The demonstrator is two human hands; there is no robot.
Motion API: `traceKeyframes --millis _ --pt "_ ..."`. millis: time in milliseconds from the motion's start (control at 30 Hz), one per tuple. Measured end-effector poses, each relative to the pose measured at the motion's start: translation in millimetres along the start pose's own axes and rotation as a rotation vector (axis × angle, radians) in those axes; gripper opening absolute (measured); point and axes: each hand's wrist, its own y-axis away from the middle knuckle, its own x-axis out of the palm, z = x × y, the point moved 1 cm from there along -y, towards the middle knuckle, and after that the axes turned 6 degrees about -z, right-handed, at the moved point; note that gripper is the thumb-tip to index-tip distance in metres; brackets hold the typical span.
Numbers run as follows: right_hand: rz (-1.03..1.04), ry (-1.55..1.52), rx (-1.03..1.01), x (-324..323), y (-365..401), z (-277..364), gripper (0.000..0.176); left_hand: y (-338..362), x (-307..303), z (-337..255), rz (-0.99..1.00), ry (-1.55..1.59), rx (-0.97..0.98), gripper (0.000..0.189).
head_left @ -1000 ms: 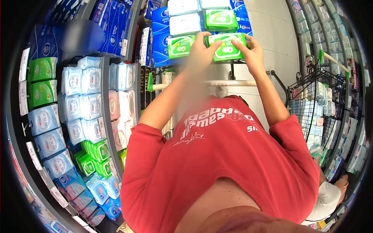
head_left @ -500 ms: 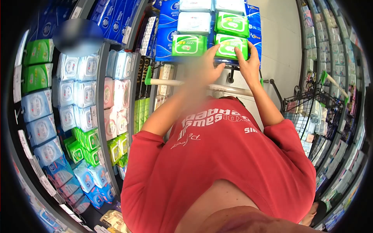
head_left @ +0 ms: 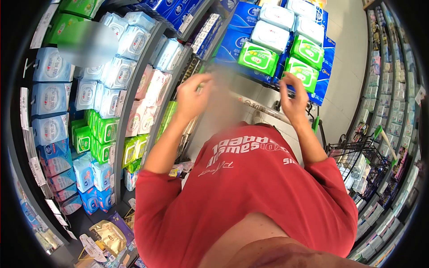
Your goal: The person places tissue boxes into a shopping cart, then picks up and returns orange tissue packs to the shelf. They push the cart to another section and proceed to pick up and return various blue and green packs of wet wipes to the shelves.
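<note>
My left hand (head_left: 193, 94) is raised over the left side of the cart, its fingers loosely bent and apart, with nothing in it. Near the cart handle (head_left: 263, 108), my right hand (head_left: 293, 100) has its fingers half curled and holds nothing; its fingertips overlap the edge of the nearest green wipes pack (head_left: 303, 75). Another green wipes pack (head_left: 258, 59) lies to the left, and one more (head_left: 308, 51) sits behind. Pale blue wipes packs (head_left: 270, 36) continue the two rows. All rest on large blue tissue packages (head_left: 243, 20) in the cart.
A shelf of wipes packs (head_left: 52, 100) in blue, white, pink and green runs along my left. Gold and purple bags (head_left: 109, 236) lie low at the left. On the right are a black wire basket (head_left: 357, 163) and another stocked shelf (head_left: 391, 89). Tiled floor (head_left: 342, 67) shows beyond the cart.
Both hands have drawn back from the green wipes packs, the left one moving left toward the shelf. The view has turned left, so the cart appears farther right and tilted.
</note>
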Motion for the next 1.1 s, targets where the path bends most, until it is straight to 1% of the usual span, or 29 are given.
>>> traceKeyframes --millis 67,133,267,333,367,400,467,500,533,567,633,667,700,733,767,800,867,900,967,1000,1033,1067,1100 --pt "0.113 -0.009 -0.036 21.3 -4.7 13.0 0.023 10.8 -32.0 10.8 -0.072 -0.01 -0.081 0.012" --pt "0.213 -0.088 -0.064 45.3 -11.2 26.9 0.018 19.6 -65.7 16.8 -0.145 -0.07 -0.109 0.011" --pt "0.514 -0.152 -0.162 90.7 -29.3 69.8 0.015 32.5 -127.6 29.9 -0.369 -0.281 -0.041 0.011" --pt "0.539 -0.22 -0.341 123.6 -35.7 87.3 0.014 37.5 -160.2 30.5 -0.449 -0.348 0.001 0.009" --pt "0.585 -0.23 -0.381 138.0 -40.5 101.7 0.014 38.0 -177.9 27.2 -0.46 -0.377 0.028 0.009" --pt "0.627 -0.229 -0.424 150.3 -47.0 119.0 0.014 42.1 -191.6 32.5 -0.527 -0.404 0.047 0.009" --pt "0.714 -0.213 -0.492 171.7 -60.0 153.6 0.014 46.9 -221.6 25.3 -0.584 -0.509 0.019 0.011" --pt "0.766 -0.239 -0.551 185.3 -64.9 167.9 0.014 48.3 -235.5 25.2 -0.627 -0.552 0.063 0.011" --pt "0.777 -0.261 -0.619 197.9 -68.0 181.2 0.018 48.0 -247.2 27.4 -0.661 -0.588 0.112 0.012" --pt "0.792 -0.256 -0.654 208.1 -71.9 198.4 0.019 49.6 -259.7 30.9 -0.68 -0.595 0.1 0.012" --pt "0.81 -0.253 -0.694 236.5 -73.0 224.1 0.02 54.6 -286.7 40.7 -0.705 -0.735 0.116 0.015" --pt "0.764 -0.273 -0.786 255.2 -72.5 235.3 0.022 56.9 -299.1 51.4 -0.712 -0.738 0.11 0.015" --pt "0.715 -0.296 -0.876 274.7 -72.4 245.2 0.024 58.5 -310.3 65.2 -0.716 -0.812 0.087 0.017" --pt "0.685 -0.296 -0.928 296.3 -71.8 253.9 0.026 59.9 -322.1 79.6 -0.719 -0.885 0.066 0.02" --pt "0.652 -0.296 -0.98 318.4 -71.1 262.7 0.028 60.9 -335.5 95.4 -0.669 -0.91 -0.015 0.035" --pt "0.649 -0.299 -0.982 339.3 -71.4 272.6 0.028 57.6 -344.0 106.7 -0.671 -0.914 -0.013 0.035" --pt "0.491 -0.296 -1.15 375.6 -70.1 293.2 0.034 50.1 -359.4 125.8 -0.654 -1.012 -0.128 0.051" --pt "0.488 -0.296 -1.152 391.7 -67.8 303.2 0.034 45.6 -367.7 131.4 -0.596 -0.978 -0.154 0.063" --pt "0.256 -0.231 -1.204 420.4 -63.1 322.5 0.028 34.1 -376.0 139.1 -0.565 -0.978 -0.185 0.065" --pt "0.253 -0.229 -1.203 435.6 -64.4 331.6 0.028 27.8 -378.4 138.4 -0.532 -0.977 -0.218 0.066" --pt "0.449 -0.116 -1.183 452.3 -66.2 339.6 0.035 21.9 -383.1 137.9 -0.447 -0.947 -0.321 0.071" --pt "0.644 0.0 -1.151 466.2 -66.2 346.0 0.043 19.0 -387.5 142.5 -0.443 -0.943 -0.316 0.071" --pt "0.551 0.042 -1.206 475.3 -63.8 355.2 0.046 13.8 -392.6 150.6 -0.386 -0.885 -0.351 0.071"
